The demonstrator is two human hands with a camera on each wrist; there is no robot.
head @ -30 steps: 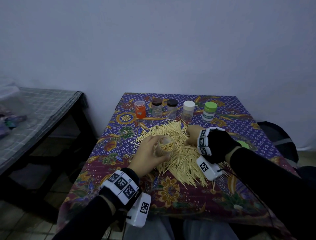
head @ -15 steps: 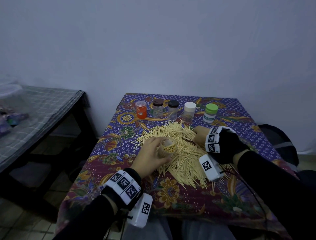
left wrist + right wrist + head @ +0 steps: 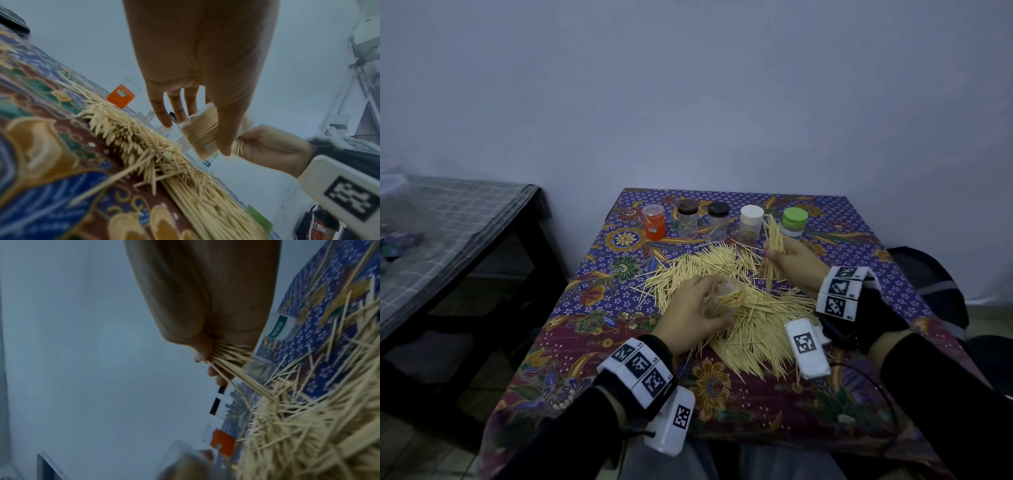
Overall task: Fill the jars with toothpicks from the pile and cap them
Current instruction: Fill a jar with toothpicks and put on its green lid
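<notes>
The left hand [image 3: 693, 306] is clamped around a clear open jar [image 3: 729, 298], fingers and thumb curled round its wall; the jar is tilted with its mouth toward the right, already packed with toothpicks, and sits over the middle of the toothpick pile [image 3: 750, 329]. In the left wrist view the same jar [image 3: 202, 131] shows the packed sticks lying parallel through its clear side, with the thumb across its front. The right hand [image 3: 791, 262] is closed on a bundle of toothpicks [image 3: 774, 245], held roughly upright above the far right edge of the pile, just in front of the row of capped jars; the right wrist view shows the bundle [image 3: 230, 358] fanning out of the curled fingers [image 3: 202, 353]. The pile spreads loosely across the centre of the counter [image 3: 599, 329], which is covered by a floral batik cloth. Along the far edge stand five capped jars, well apart from the left hand: an orange jar [image 3: 654, 222], a brown-capped jar [image 3: 687, 219], a black-capped jar [image 3: 718, 221], a white-capped jar [image 3: 751, 222] and a green-capped jar [image 3: 794, 222]. Both wrists carry bands with square coded markers. To the left stands a separate bench [image 3: 448, 219] under a checked cloth.
</notes>
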